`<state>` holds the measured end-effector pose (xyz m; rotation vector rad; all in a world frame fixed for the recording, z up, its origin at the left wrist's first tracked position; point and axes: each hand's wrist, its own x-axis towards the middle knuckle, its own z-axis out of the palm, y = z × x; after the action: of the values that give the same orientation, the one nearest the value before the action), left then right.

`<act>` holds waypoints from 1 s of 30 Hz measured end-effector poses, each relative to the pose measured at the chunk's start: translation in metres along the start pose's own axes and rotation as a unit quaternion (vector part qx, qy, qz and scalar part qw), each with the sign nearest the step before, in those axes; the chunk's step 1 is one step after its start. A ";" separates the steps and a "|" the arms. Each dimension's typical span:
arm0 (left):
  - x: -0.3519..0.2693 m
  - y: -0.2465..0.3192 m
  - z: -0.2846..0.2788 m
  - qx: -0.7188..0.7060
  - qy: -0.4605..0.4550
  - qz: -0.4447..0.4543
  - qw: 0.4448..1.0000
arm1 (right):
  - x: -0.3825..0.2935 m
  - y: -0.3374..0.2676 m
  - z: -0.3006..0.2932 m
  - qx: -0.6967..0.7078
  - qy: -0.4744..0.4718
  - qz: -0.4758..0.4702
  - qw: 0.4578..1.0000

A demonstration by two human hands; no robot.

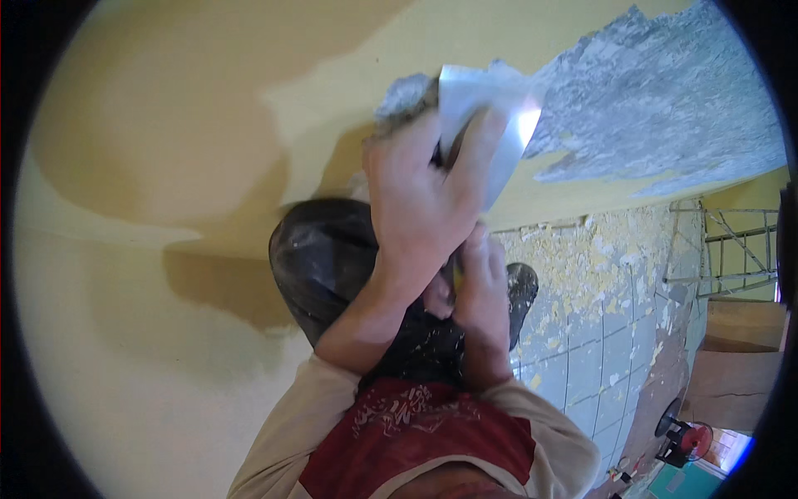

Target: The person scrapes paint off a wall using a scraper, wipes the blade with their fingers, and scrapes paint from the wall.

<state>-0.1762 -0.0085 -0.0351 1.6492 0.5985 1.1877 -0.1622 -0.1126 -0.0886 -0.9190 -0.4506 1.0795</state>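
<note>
A broad metal scraper (483,87) lies against the yellow painted wall (324,100), its wide blade catching a bright glare. My left hand (414,206) grips the blade, with fingers spread over its face. Lower down and closer to my body, my right hand (480,280) is closed around what looks like the handle, which is mostly hidden. Beside the blade, a large bare grey patch (661,106) shows where the paint is off the wall. A smaller grey patch (405,93) appears just left of the blade. My left hand is slightly blurred.
Yellow paint flakes (567,274) litter the tiled floor (601,374) on the right. Metal scaffolding (735,249) stands farther off, near brown boards or boxes (735,380). A red and black fan (689,440) is at the lower right. My dark-trousered knee (324,249) is close to the wall.
</note>
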 end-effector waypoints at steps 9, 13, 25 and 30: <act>-0.022 -0.026 0.004 -0.025 -0.060 -0.075 0.995 | -0.013 0.008 -0.016 0.037 0.009 0.015 0.999; -0.030 -0.022 0.008 -0.167 -0.101 -0.148 0.969 | -0.016 0.003 -0.017 0.057 0.006 -0.006 0.998; -0.020 0.008 0.009 -0.108 -0.197 -0.148 0.963 | -0.018 -0.019 -0.002 0.115 0.016 -0.006 0.993; -0.015 0.015 0.011 -0.095 -0.193 -0.151 0.965 | -0.019 -0.019 -0.001 0.117 0.035 -0.004 0.993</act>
<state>-0.1742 -0.0315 -0.0288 1.5080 0.4517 0.6577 -0.1592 -0.1337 -0.0712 -0.7445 -0.2632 1.0642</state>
